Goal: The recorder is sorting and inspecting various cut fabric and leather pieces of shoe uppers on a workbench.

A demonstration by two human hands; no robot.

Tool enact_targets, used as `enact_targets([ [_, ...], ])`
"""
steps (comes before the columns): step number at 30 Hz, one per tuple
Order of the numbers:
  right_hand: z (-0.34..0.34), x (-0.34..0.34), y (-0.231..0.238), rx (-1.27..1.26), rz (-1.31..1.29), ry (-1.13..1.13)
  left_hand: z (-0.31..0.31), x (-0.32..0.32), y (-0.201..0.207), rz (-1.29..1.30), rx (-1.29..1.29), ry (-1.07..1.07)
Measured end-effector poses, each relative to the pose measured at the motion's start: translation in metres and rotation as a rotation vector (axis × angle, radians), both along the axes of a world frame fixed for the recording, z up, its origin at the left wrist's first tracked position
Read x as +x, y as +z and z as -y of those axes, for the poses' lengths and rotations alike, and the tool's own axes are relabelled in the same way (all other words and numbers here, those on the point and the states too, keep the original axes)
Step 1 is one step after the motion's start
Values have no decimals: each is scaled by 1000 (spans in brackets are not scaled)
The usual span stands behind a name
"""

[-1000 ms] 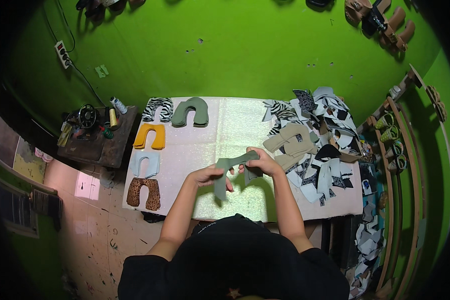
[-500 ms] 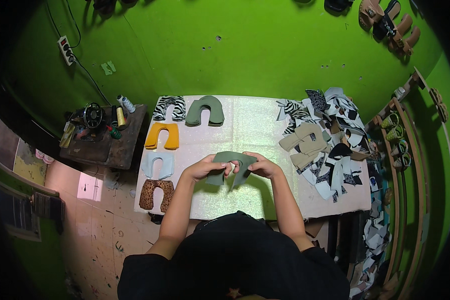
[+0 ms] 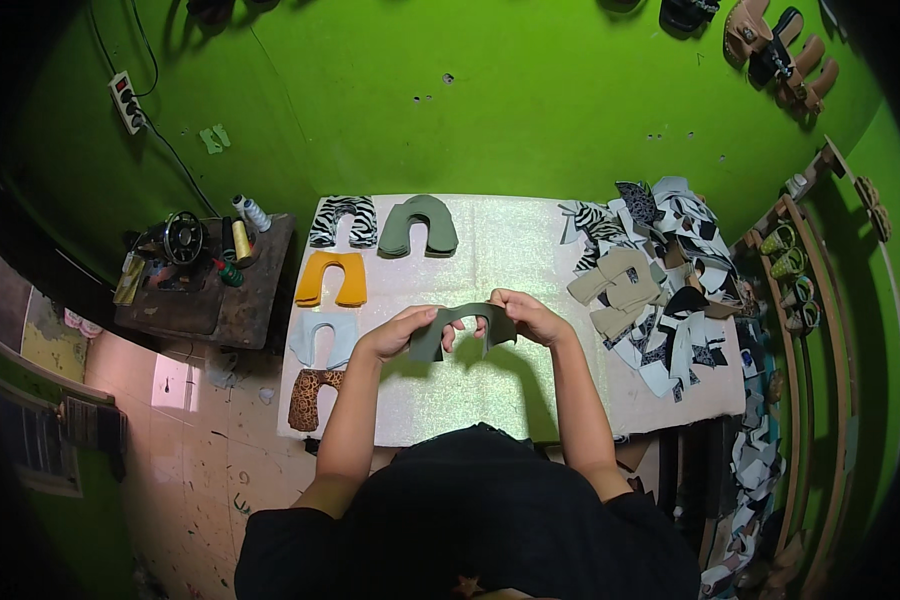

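- Head view: the green U-shaped piece (image 3: 429, 338) is above the worktop (image 3: 530, 255), left hand (image 3: 398, 332) and right hand (image 3: 533, 318) each pinching one side.
- It looks light, thin and floppy, probably not fragile.
- Likely best held by both sides near the curve.

Left hand (image 3: 404, 332) and right hand (image 3: 532, 318) both grip the curved green piece (image 3: 463, 314), up over the table (image 3: 530, 245), scraps (image 3: 684, 302) heaped at right!
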State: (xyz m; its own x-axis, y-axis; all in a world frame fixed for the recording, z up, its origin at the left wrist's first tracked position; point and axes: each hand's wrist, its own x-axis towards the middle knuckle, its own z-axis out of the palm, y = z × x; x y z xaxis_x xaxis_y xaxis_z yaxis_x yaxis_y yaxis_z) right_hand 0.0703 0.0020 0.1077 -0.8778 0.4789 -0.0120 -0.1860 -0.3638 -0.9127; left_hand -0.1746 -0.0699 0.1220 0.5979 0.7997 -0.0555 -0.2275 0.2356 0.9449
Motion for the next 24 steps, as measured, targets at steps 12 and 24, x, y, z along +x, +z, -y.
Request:
enact_targets([
  [12,-4,-11,-10,-127,31,-32,-8,-5,-18,22,-143,164],
  [24,-38,-61,-24,66,475,-219,-34,-33,-45,391,-410,356],
])
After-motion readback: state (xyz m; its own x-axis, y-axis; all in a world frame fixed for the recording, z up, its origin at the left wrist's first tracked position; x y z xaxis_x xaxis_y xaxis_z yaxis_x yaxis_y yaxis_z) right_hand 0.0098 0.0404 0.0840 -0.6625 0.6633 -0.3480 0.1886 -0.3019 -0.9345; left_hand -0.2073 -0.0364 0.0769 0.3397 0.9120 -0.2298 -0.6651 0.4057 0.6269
